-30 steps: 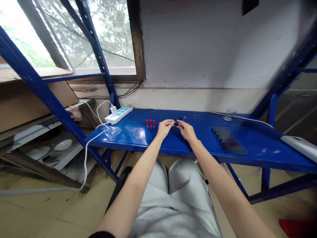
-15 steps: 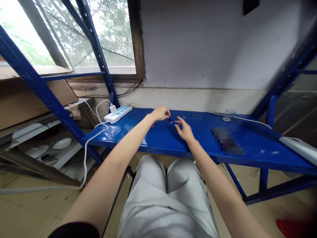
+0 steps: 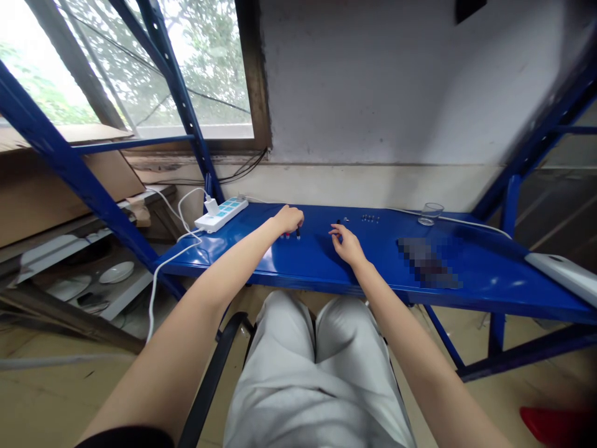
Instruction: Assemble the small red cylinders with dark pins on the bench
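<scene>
My left hand point(image 3: 288, 219) is closed near the back of the blue tabletop point(image 3: 308, 267), its fingertips around the upper end of a small black tube point(image 3: 298, 234). The tube points down, with a pale lower tip at the tabletop. Close by on the left are small red-ended pieces point(image 3: 286, 236), partly covered by the hand. To the right hovers or rests my right hand point(image 3: 346, 242), fingers loosely bent and apart. A tiny dark piece point(image 3: 338, 222) shows just beyond its fingertips; whether they touch it, I cannot tell.
A small light piece point(image 3: 346, 219) and a row of several tiny pieces point(image 3: 370, 218) lie at the back. Farther right are a clear glass point(image 3: 430, 214) and a blurred dark object point(image 3: 429, 264). A white power strip point(image 3: 221, 214) with cables is at the left.
My left hand has moved left with the black tube, now upright beside the red-ended pieces. My right hand has stayed in about the same place, its fingers slightly more bent.
</scene>
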Action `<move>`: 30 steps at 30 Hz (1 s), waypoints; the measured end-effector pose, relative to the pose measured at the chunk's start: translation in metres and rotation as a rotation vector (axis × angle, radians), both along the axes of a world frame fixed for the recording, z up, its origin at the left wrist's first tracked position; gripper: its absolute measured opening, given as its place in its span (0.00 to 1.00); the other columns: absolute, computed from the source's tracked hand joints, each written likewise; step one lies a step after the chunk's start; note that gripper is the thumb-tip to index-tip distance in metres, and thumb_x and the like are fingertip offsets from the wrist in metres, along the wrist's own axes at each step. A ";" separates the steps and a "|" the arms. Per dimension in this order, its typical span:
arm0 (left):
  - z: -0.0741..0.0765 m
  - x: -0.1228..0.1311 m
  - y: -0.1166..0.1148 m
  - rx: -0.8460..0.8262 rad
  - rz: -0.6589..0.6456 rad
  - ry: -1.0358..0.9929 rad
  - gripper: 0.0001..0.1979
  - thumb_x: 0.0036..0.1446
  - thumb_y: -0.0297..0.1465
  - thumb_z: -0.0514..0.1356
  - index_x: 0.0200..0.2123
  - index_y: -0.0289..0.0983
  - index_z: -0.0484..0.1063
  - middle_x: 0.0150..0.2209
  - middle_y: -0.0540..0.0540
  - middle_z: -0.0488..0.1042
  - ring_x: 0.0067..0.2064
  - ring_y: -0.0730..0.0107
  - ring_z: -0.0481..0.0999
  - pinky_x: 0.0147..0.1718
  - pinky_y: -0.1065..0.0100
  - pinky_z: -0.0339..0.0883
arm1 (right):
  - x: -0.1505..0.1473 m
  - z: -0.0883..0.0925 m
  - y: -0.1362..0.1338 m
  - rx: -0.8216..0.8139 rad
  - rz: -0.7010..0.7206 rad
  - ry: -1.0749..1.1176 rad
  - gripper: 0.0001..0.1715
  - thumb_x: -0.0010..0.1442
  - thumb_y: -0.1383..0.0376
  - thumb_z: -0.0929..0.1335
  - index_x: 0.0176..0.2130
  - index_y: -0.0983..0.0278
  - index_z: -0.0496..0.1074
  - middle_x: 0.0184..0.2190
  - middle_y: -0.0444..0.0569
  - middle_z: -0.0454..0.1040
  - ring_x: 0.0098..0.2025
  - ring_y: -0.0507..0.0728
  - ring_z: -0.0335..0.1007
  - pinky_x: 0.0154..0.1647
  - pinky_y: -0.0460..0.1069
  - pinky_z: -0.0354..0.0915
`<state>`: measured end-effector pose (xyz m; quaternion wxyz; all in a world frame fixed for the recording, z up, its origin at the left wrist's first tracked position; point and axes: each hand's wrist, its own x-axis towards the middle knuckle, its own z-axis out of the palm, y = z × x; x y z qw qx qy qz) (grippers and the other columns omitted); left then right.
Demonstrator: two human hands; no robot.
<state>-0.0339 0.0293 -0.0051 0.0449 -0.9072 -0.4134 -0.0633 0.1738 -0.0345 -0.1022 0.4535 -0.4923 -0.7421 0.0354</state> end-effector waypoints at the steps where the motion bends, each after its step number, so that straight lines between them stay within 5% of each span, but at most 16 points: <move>1: 0.001 -0.001 0.000 -0.014 0.007 -0.025 0.07 0.40 0.20 0.59 0.22 0.37 0.74 0.28 0.45 0.77 0.37 0.63 0.74 0.40 0.68 0.58 | 0.000 0.000 0.000 0.002 0.001 -0.003 0.21 0.57 0.66 0.59 0.50 0.64 0.63 0.39 0.52 0.73 0.37 0.56 0.69 0.41 0.52 0.65; 11: 0.006 -0.002 -0.004 0.025 0.048 0.122 0.09 0.42 0.19 0.59 0.26 0.36 0.75 0.33 0.42 0.77 0.39 0.61 0.73 0.40 0.66 0.59 | 0.001 -0.002 0.002 -0.008 -0.017 -0.004 0.19 0.56 0.67 0.60 0.48 0.64 0.64 0.38 0.51 0.74 0.38 0.57 0.69 0.41 0.52 0.64; 30: 0.002 -0.008 0.007 0.007 0.032 0.038 0.05 0.41 0.25 0.61 0.25 0.38 0.76 0.30 0.43 0.77 0.38 0.63 0.74 0.39 0.67 0.61 | 0.003 -0.003 0.004 0.014 -0.030 -0.029 0.17 0.56 0.67 0.59 0.46 0.63 0.65 0.36 0.51 0.75 0.41 0.58 0.69 0.41 0.53 0.64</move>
